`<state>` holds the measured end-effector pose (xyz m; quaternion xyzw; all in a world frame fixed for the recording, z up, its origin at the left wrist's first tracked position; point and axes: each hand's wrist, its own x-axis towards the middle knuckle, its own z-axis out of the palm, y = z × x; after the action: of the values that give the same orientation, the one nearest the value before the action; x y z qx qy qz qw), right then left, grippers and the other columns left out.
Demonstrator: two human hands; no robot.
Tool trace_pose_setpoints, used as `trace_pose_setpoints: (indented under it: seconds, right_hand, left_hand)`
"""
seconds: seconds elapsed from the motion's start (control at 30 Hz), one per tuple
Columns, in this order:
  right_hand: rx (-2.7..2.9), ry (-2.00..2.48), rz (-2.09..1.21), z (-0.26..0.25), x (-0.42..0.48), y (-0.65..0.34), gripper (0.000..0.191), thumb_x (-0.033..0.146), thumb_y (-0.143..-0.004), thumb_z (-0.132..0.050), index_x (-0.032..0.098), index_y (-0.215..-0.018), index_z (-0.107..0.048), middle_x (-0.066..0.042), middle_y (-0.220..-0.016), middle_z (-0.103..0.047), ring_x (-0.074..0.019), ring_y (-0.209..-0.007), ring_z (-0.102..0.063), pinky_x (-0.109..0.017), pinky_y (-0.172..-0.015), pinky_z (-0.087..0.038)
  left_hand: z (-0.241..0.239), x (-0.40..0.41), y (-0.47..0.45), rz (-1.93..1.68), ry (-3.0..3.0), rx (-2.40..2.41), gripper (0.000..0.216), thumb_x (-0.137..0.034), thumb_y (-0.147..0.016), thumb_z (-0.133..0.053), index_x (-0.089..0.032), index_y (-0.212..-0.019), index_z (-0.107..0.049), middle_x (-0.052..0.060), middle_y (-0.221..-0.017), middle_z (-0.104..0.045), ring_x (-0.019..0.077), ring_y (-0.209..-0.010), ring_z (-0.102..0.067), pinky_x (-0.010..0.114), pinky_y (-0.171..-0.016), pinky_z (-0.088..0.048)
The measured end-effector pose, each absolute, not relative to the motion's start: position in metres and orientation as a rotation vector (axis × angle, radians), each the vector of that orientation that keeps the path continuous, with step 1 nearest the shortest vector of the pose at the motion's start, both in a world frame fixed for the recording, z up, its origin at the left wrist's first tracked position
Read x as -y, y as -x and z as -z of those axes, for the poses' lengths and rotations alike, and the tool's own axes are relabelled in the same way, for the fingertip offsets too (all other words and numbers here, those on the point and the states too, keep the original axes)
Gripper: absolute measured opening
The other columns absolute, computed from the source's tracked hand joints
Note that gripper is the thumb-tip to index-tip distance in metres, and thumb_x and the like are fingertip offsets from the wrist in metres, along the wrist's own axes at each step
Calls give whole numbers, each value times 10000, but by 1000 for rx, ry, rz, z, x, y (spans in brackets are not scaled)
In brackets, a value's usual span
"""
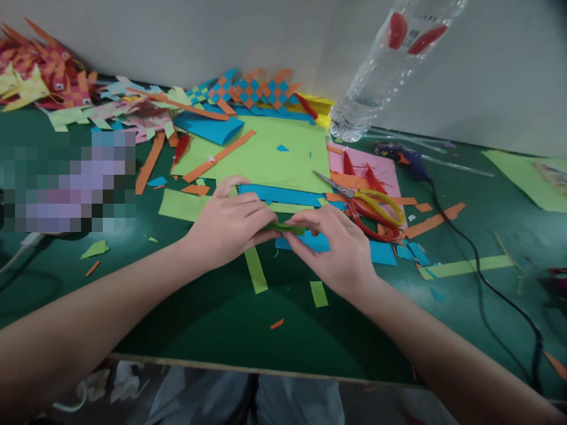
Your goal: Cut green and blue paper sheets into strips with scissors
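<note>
A narrow green paper strip [290, 228] is pinched between both hands above the table's middle. My left hand [234, 224] is closed on its left end, fingers bent over it. On the strip's right side, my right hand [334, 248] grips it between thumb and fingertips. Below the hands lie blue paper strips [383, 252] and a light green strip [257, 270]. Scissors [372, 206] with yellow and red handles lie just beyond my right hand, blades partly apart. Large light green sheets [274, 153] lie behind the hands.
Woven paper fish [252, 91] line the wall, with a red and yellow pile [48, 71] at far left. A clear plastic bottle [376, 77] stands at the back. A glue gun [410, 160] trails a black cord [469, 242] along the right. Paper scraps litter the green table [212, 330].
</note>
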<state>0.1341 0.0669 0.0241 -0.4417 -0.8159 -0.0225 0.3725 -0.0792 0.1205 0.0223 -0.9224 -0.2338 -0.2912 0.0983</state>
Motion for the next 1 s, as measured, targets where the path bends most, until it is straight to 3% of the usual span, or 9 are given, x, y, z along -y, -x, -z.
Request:
trace_pose_setpoints:
  seconds: [0.13, 0.27, 0.57, 1.0]
  right_hand:
    - [1915, 1266, -403, -18, -70, -136, 358, 317, -843, -758, 226, -1170, -645, -32, -955, -780, -139, -642, -601, -293, -606, -529]
    - [1782, 1335, -678, -16, -70, -141, 219, 388, -812, -774, 205, -931, -754, -7, -718, -744, -115, -531, -557, -264, -504, -484]
    - [1678, 1271, -853, -18, -71, -147, 126, 317, -832, -756, 210, -773, -783, -12, -705, -776, -117, -534, -625, -262, -534, -540]
    - [1637, 1256, -932, -16, -72, -146, 160, 331, -859, -735, 191, -793, -775, -28, -711, -774, -102, -492, -573, -261, -496, -513]
  left_hand:
    - [-18, -122, 79, 882, 2764, 708, 273, -364, -1047, -549, -201, -854, -651, -5, -778, -753, 174, -730, -699, 425, -983, -424]
    - [-15, -120, 78, 913, 2844, 775, 291, -400, -1036, -568, -202, -849, -669, -3, -796, -764, 154, -697, -681, 416, -1002, -414]
    - [-18, -122, 75, 881, 2944, 838, 437, -452, -1060, -487, -192, -781, -699, -17, -685, -720, 141, -610, -635, 408, -980, -409]
    - [-18, -122, 74, 868, 2878, 798, 538, -500, -1074, -412, -198, -718, -679, -39, -632, -696, 113, -540, -577, 373, -962, -406]
